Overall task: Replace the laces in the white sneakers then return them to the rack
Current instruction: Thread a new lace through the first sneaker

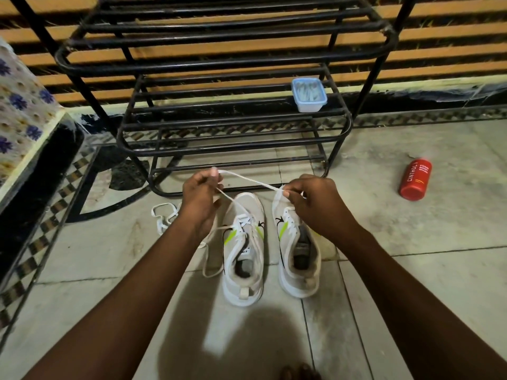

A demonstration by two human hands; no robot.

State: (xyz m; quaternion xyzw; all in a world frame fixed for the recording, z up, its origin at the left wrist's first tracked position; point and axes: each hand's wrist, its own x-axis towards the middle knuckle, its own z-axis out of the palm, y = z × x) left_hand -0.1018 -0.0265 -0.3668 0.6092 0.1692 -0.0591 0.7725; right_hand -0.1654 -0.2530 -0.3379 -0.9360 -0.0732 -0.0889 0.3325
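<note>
Two white sneakers with green marks stand side by side on the tiled floor, toes toward the rack. The left sneaker (244,259) carries a lace through its eyelets. The right sneaker (299,259) has an open tongue area. A white lace (247,180) stretches between my hands above the toes. My left hand (201,198) pinches one end of it. My right hand (318,204) pinches the other end over the right sneaker's toe. The black metal shoe rack (236,124) stands just beyond.
A loose white lace (163,218) lies on the floor left of the sneakers. A small blue-rimmed plastic box (308,94) sits on a rack shelf. A red bottle (415,179) lies on the floor at right. A patterned cloth-covered ledge (24,119) borders the left.
</note>
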